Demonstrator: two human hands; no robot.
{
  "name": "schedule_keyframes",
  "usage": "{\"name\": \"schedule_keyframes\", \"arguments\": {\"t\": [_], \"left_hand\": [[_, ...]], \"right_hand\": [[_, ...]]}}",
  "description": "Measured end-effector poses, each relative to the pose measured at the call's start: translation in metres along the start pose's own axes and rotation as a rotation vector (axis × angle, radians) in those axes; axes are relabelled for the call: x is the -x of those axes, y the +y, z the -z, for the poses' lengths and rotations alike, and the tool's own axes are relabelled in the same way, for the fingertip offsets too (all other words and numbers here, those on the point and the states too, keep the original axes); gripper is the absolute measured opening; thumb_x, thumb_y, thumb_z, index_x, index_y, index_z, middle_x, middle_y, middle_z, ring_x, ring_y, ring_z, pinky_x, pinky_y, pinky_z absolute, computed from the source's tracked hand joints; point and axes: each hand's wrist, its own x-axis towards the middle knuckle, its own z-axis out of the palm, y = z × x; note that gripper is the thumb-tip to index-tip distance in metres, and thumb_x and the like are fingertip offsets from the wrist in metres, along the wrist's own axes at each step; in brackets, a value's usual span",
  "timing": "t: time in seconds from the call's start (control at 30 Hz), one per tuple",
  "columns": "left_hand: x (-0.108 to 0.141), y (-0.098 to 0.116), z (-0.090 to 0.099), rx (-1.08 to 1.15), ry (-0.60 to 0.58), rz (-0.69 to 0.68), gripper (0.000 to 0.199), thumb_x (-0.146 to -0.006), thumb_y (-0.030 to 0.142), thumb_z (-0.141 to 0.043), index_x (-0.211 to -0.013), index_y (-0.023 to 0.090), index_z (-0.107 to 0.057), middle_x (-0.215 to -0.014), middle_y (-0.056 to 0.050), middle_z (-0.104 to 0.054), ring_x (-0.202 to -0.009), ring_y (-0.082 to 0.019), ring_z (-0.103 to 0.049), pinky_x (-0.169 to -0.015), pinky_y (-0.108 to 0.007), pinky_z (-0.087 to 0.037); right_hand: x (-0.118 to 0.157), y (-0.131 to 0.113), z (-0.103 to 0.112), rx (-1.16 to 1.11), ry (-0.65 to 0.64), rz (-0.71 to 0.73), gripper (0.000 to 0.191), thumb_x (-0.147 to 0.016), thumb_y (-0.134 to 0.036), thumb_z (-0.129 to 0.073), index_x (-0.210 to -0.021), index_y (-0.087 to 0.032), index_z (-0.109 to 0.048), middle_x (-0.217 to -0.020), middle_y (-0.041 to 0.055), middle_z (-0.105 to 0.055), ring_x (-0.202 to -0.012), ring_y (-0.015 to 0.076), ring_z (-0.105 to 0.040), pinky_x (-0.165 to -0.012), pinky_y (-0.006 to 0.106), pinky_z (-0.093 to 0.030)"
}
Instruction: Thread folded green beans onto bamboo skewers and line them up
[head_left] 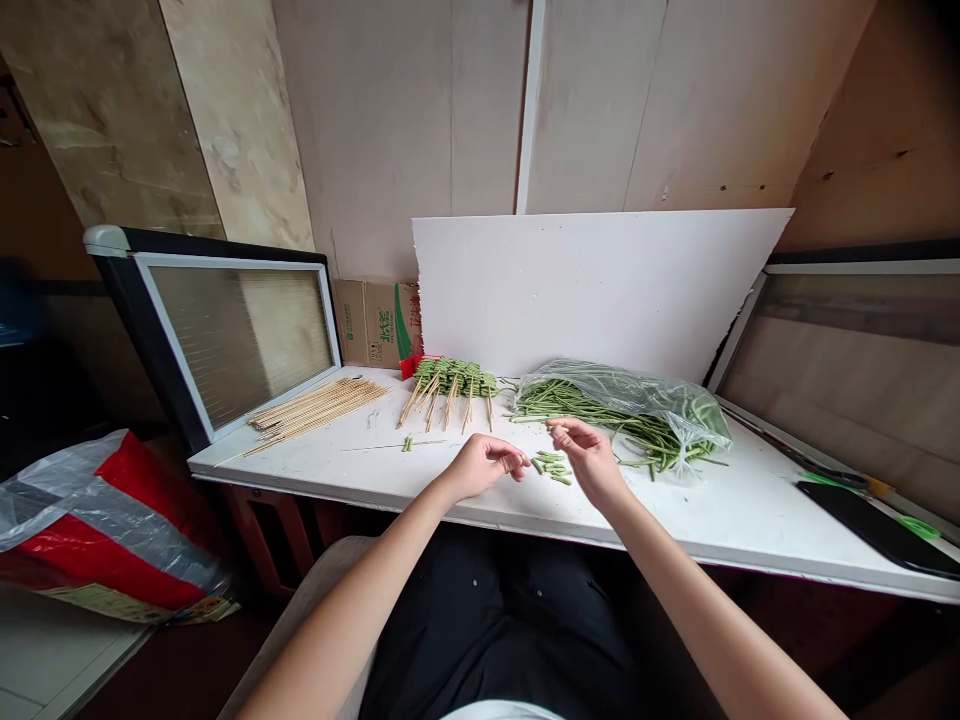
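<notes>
Over the front of the white table, my left hand (pixel 484 467) is closed in a pinch, with a small bit of green bean showing at the fingertips. My right hand (pixel 586 457) pinches a green bean near the bean pile. Between and below the hands lie several short cut bean pieces (pixel 553 467). Long green beans (pixel 570 400) spill from a clear plastic bag (pixel 679 400) behind my right hand. To the left, one thin stick (pixel 429 442) lies with a few short pieces (pixel 407 444) beside it.
Finished bean skewers (pixel 456 378) are stacked at the back, and bare bamboo sticks (pixel 322 408) lie at left. A cardboard box (pixel 371 322) and white board (pixel 585 290) stand behind. A black phone (pixel 885 525) and scissors (pixel 829 476) lie at right. Framed panels flank the table.
</notes>
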Motion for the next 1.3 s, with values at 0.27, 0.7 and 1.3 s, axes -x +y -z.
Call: {"name": "schedule_keyframes", "arguments": {"t": [0.27, 0.7, 1.3], "left_hand": [[0.001, -0.043, 0.014, 0.298, 0.171, 0.305, 0.057, -0.079, 0.061, -0.084, -0.100, 0.011, -0.070, -0.094, -0.018, -0.081, -0.084, -0.027, -0.079, -0.089, -0.043, -0.058], [0.001, -0.049, 0.023, 0.180, 0.245, 0.349, 0.050, -0.078, 0.056, -0.084, -0.102, 0.013, -0.078, -0.099, -0.010, -0.076, -0.077, -0.013, -0.065, -0.069, -0.026, -0.047], [0.001, -0.039, -0.009, 0.141, 0.175, 0.242, 0.046, -0.085, 0.052, -0.081, -0.107, 0.011, -0.078, -0.096, -0.015, -0.080, -0.086, -0.022, -0.075, -0.081, -0.034, -0.058]], "right_hand": [[-0.020, 0.031, 0.067, 0.875, -0.125, 0.133, 0.035, -0.087, -0.055, -0.072, -0.091, -0.022, -0.083, -0.096, 0.0120, -0.080, -0.096, 0.0331, -0.068, -0.082, 0.045, -0.053], [-0.014, 0.029, 0.056, 0.898, -0.252, 0.144, 0.049, -0.095, -0.064, -0.062, -0.091, -0.020, -0.082, -0.096, 0.0133, -0.079, -0.095, 0.0308, -0.066, -0.077, 0.040, -0.053], [0.000, 0.000, 0.004, 0.434, -0.390, -0.121, 0.044, -0.080, -0.060, -0.081, -0.095, -0.019, -0.081, -0.094, 0.0111, -0.082, -0.087, 0.0276, -0.077, -0.075, 0.036, -0.061]]}}
